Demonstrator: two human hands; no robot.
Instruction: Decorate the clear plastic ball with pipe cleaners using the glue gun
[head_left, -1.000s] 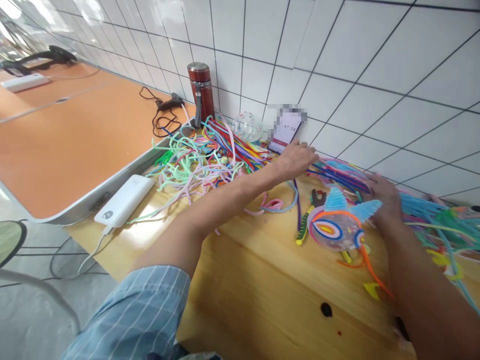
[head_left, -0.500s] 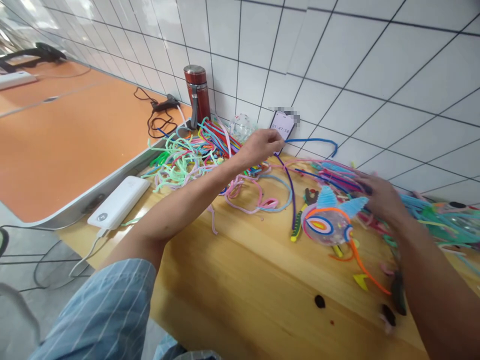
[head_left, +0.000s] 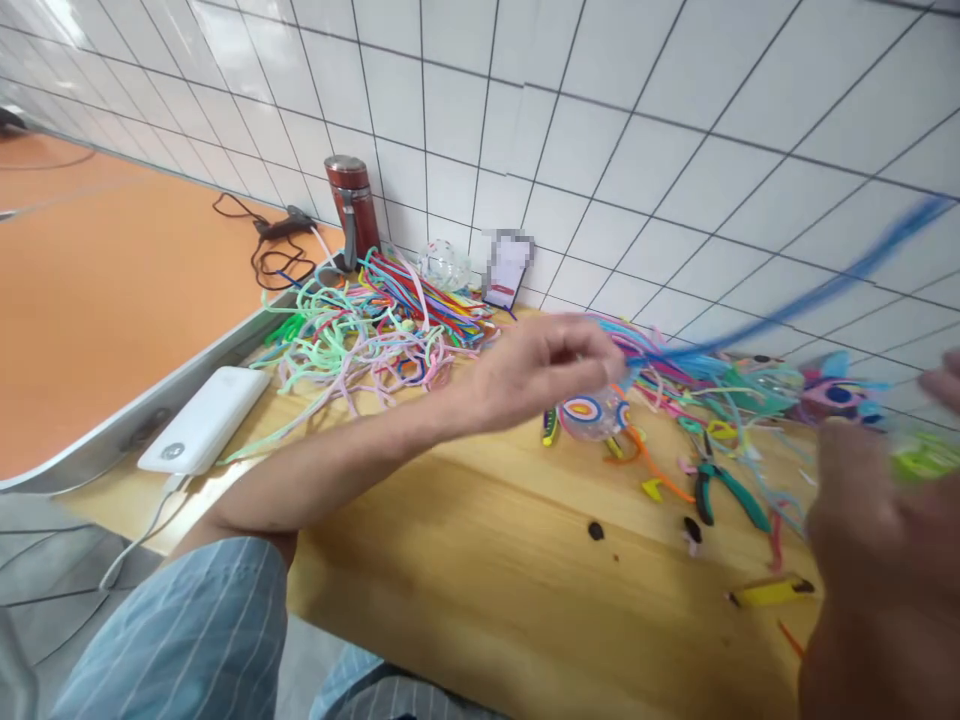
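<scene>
My left hand reaches over the middle of the wooden table, thumb and fingers pinched on one end of a blue pipe cleaner. The stem stretches up to the right in front of the tiled wall, its far end smeared by motion. At the right edge my right hand is blurred, thumb and fingers apart, with nothing seen in it. Partly behind my left hand lies a clear plastic ball with ringed pipe-cleaner eyes. Green-handled pliers rest left of my right hand.
A heap of pastel pipe cleaners lies at the left, beside a red thermos and a white power bank. A phone leans on the wall. A yellow cutter and black scraps lie in front.
My left hand has come nearer and lower, carrying the blue pipe cleaner away from the phone. My right hand has left the pipe-cleaner pile and moved right. The view has turned right.
</scene>
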